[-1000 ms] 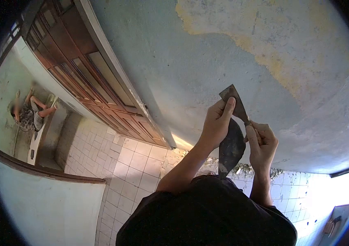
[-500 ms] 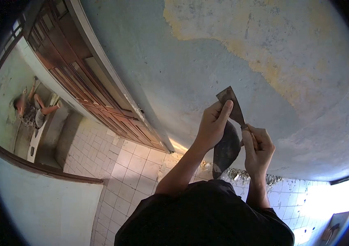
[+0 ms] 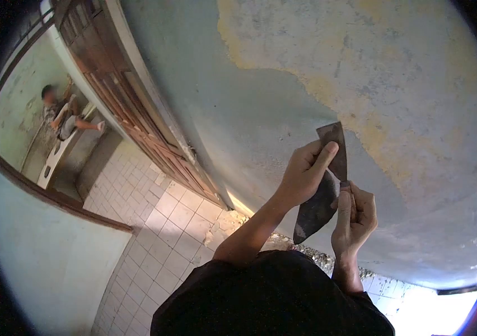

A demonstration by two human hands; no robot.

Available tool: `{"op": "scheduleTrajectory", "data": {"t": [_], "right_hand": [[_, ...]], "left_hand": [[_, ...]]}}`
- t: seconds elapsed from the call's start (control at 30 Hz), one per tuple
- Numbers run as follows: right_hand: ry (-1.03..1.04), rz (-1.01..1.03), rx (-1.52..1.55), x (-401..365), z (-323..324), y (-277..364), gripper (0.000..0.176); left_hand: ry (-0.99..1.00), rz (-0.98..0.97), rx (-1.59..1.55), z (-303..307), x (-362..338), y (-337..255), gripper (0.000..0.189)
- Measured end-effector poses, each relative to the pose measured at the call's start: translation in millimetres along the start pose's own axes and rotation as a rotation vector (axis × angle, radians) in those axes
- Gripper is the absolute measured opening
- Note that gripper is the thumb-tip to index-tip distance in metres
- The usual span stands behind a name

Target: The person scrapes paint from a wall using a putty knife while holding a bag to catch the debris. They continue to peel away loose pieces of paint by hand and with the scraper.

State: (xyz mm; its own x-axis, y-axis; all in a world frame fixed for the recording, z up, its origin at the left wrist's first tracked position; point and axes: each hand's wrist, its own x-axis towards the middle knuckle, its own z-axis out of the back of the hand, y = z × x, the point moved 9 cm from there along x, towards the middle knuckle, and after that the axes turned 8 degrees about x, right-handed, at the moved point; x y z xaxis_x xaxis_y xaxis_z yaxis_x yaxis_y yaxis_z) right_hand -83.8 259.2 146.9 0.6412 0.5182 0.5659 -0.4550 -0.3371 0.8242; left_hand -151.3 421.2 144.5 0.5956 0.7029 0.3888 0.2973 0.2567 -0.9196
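Note:
My left hand (image 3: 304,171) grips a dark, wide trowel-like blade (image 3: 312,211) that hangs down below the fist. Its fingers also press against the metal blade of a putty scraper (image 3: 333,145). My right hand (image 3: 353,215) is closed on the scraper's handle, with the blade pointing up. Both hands are held together just in front of a pale blue wall (image 3: 238,112).
The wall has a large patch where paint is scraped down to yellow and grey plaster (image 3: 373,73). A brown wooden door (image 3: 132,106) stands at left, above a white tiled floor (image 3: 160,235). Another person (image 3: 59,115) sits far off by a ledge. Paint debris (image 3: 317,257) lies along the wall's foot.
The view has shifted, so my hands sit a little lower and further right. The scraper blade now stands more upright. Both grips are unchanged.

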Motion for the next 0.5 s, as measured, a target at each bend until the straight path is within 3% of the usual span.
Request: {"op": "scheduleTrajectory", "data": {"t": [0.23, 0.3, 0.47, 0.5], "right_hand": [[0.001, 0.066, -0.056, 4, 0, 2, 0.019], [-0.062, -0.111, 0.000, 2, 5, -4, 0.018], [-0.064, -0.074, -0.077, 7, 5, 8, 0.018], [-0.063, -0.088, -0.078, 6, 4, 8, 0.017]], "left_hand": [[-0.011, -0.067, 0.071, -2, 8, 3, 0.042], [-0.022, -0.068, 0.041, -3, 8, -3, 0.041], [-0.004, 0.016, 0.113, 0, 8, 2, 0.036], [-0.110, -0.016, 0.130, 7, 6, -3, 0.032]]}}
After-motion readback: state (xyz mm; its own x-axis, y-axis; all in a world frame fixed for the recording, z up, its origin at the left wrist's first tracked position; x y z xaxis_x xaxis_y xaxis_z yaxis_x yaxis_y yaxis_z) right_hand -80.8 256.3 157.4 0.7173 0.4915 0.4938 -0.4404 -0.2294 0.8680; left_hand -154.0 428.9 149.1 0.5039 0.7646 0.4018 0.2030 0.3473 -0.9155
